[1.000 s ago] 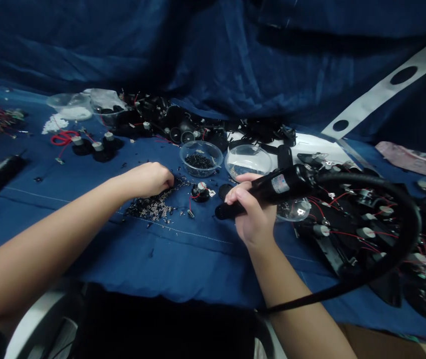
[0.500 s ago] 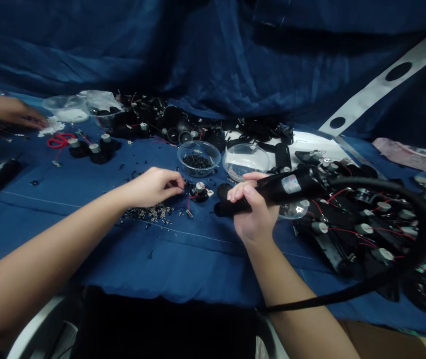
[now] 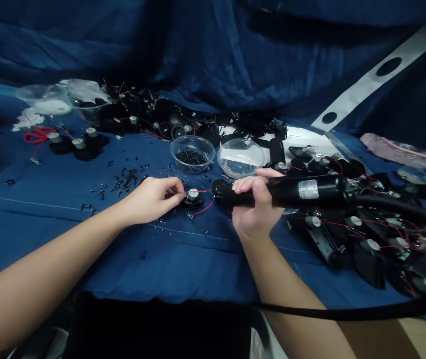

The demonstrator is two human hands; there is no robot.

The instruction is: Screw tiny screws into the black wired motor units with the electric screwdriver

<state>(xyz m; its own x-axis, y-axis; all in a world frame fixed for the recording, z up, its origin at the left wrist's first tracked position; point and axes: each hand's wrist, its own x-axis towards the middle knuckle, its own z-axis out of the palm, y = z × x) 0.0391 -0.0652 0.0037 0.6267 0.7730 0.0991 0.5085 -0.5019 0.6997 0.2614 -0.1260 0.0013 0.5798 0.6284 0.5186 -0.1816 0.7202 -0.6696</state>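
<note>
My left hand (image 3: 152,200) is pinched at the left side of a small black motor part with a silver top (image 3: 192,196) and red wires, which lies on the blue cloth; what the fingertips hold is too small to name. My right hand (image 3: 255,205) grips a black electric screwdriver (image 3: 291,191) held level, its tip pointing left toward that part. A thick black cable (image 3: 392,311) runs from the tool's rear round to the right and below my arm.
Loose small screws (image 3: 126,179) lie scattered left of my left hand. Two clear bowls (image 3: 192,153) (image 3: 240,158) stand behind the part. Many black motor assemblies with red wires (image 3: 370,234) crowd the right. More parts (image 3: 74,144) and plastic tubs sit at the back left.
My left hand left the screw pile and moved right to the small motor part. The screwdriver swung level, tip nearer the part. Another person's hand at far left is gone from view.
</note>
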